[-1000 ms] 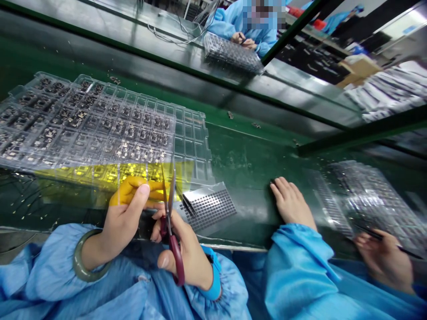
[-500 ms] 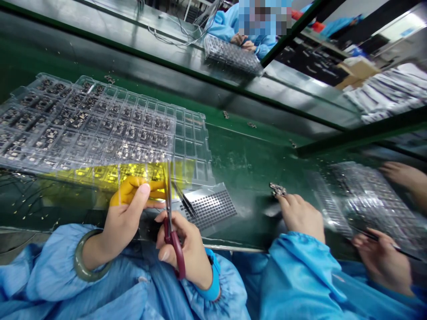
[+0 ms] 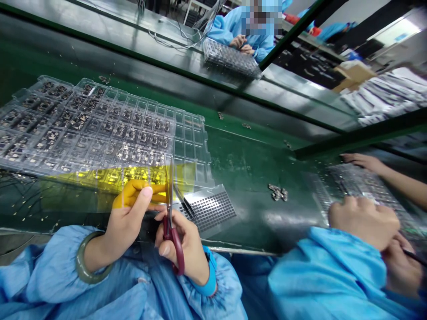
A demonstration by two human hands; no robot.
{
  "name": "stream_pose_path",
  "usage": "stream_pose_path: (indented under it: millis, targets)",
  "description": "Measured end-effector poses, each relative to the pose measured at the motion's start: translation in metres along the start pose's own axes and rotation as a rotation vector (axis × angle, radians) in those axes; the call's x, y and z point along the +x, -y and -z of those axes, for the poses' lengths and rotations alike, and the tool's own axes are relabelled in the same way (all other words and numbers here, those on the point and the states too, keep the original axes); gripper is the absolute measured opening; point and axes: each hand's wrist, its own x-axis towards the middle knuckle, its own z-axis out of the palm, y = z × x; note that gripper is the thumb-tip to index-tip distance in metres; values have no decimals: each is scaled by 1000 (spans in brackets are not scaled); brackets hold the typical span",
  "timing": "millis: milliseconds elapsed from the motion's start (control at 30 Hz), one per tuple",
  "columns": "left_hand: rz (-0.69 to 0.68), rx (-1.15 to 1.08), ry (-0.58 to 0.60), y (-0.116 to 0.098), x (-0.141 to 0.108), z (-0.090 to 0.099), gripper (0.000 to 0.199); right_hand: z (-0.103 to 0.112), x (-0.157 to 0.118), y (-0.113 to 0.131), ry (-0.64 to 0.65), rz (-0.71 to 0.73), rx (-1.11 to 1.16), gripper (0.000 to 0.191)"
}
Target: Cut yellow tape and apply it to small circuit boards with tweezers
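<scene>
We see the left grip (image 3: 128,217) pinching film (image 3: 110,178), the right grip (image 3: 187,242) holding scissors (image 3: 169,214). A slip so close, we judge, could nick the left grip.

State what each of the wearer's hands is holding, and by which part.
The left hand holds the yellow film by its near edge; the right hand holds the scissors by their red handles.

Left hand (image 3: 127,221) pinching; right hand (image 3: 191,250) curled, close together
</scene>
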Motion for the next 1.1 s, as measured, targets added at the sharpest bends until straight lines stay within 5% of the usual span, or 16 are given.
stream_pose_path:
  millis: [267,500,767,967,1100]
  targets:
    - [87,31,5,2,1,2,43,2,1,0,7,-7,5,69]
    - [10,260,-52,0,-2,3,38,2,3,2,4,-16,30,70]
    - [-15,216,-13,4,-2,2,39,0,3,2,-24,-13,37,71]
    - [-208,239,77,-1,-3,0,27,-3,7,6,-29,39,-9,68]
    - [-200,229,96,-1,-5,1,26,-3,5,2,-75,14,-4,66]
